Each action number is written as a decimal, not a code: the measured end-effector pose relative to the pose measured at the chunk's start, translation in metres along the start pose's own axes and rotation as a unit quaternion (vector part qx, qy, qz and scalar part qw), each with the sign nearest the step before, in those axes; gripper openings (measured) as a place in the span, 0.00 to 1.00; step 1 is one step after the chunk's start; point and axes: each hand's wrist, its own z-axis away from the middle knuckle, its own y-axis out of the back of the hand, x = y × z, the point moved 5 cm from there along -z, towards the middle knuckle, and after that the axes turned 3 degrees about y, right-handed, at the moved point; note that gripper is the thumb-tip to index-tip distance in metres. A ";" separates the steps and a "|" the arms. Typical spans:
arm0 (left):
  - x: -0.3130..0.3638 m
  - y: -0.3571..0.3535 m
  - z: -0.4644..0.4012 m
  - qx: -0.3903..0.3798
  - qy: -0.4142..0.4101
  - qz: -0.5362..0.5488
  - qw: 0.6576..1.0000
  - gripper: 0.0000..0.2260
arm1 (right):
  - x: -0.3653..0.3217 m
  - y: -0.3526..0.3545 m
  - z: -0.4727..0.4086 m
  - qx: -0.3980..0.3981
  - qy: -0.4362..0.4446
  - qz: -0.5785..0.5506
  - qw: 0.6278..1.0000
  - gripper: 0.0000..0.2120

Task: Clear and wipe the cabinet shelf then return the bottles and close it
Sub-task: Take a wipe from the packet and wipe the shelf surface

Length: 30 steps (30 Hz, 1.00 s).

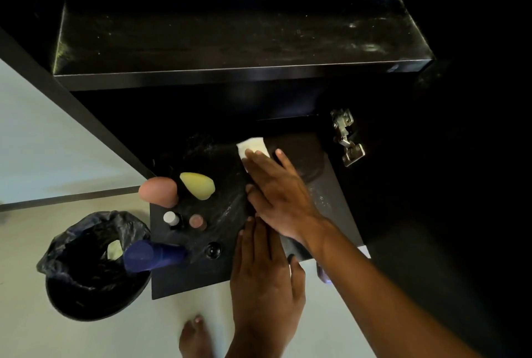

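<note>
Lower shelf point(218, 271), mid-wipe. We see the white cloth point(253, 147) under the fingertips of our right hand point(276, 196), which lies flat with fingers straight, pressing it down; the cloth's long axis runs away from us, in line with that hand. Our left hand point(264, 280), also flat and open, rests just nearer to us, its fingertips beside the right wrist. To the left of both hands stand the bottles point(172, 218), so we judge the left hand the nearer one to shift them. Farther left sits the bin point(95, 297); beyond the hands, the upper shelf point(239, 37).
</note>
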 end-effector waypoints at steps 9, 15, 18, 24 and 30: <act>-0.001 -0.004 0.001 -0.010 0.013 -0.018 1.000 0.33 | 0.060 0.021 -0.002 0.065 -0.164 0.035 0.984 0.28; 0.000 -0.002 0.002 0.024 0.005 0.003 1.000 0.35 | 0.008 0.012 0.005 -0.010 -0.035 -0.019 0.999 0.25; 0.000 -0.001 0.002 0.033 -0.001 0.006 0.999 0.33 | 0.009 0.011 0.043 0.000 -0.096 -0.019 0.995 0.26; 0.001 -0.003 0.001 0.006 0.009 -0.019 1.000 0.31 | 0.055 0.021 0.041 0.024 -0.220 0.051 0.974 0.28; 0.001 -0.004 0.001 0.025 0.008 -0.003 1.000 0.33 | 0.025 0.011 0.031 -0.016 -0.129 0.016 0.991 0.28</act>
